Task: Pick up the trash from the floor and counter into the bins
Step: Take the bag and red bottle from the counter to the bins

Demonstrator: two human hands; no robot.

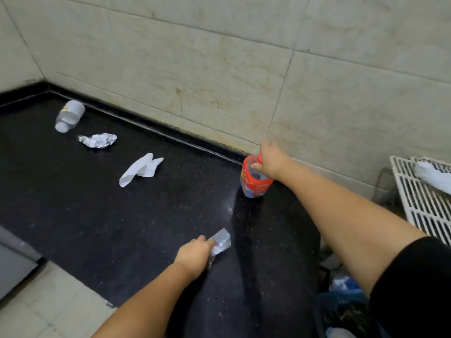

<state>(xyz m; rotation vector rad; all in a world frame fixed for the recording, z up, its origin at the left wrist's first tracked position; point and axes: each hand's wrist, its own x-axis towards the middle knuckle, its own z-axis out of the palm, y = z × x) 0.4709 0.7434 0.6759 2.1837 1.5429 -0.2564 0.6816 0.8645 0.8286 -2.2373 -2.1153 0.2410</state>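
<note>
On the black counter (102,211), my right hand (271,159) grips the top of an upright clear bottle with a red label (255,181) near the back wall. My left hand (195,254) is closed on a crumpled clear plastic wrapper (220,241) near the counter's front. Farther left lie a crumpled white tissue (140,170), a ball of foil (97,140) and a white bottle on its side (69,114). A blue bin (341,311) with trash in it shows at the lower right, partly hidden by my right arm.
A tiled wall (219,69) runs behind the counter. A white wire rack (422,198) with a white bag (432,176) on it stands at the right. Pale floor tiles (53,306) and a grey cabinet edge (14,264) are at the lower left.
</note>
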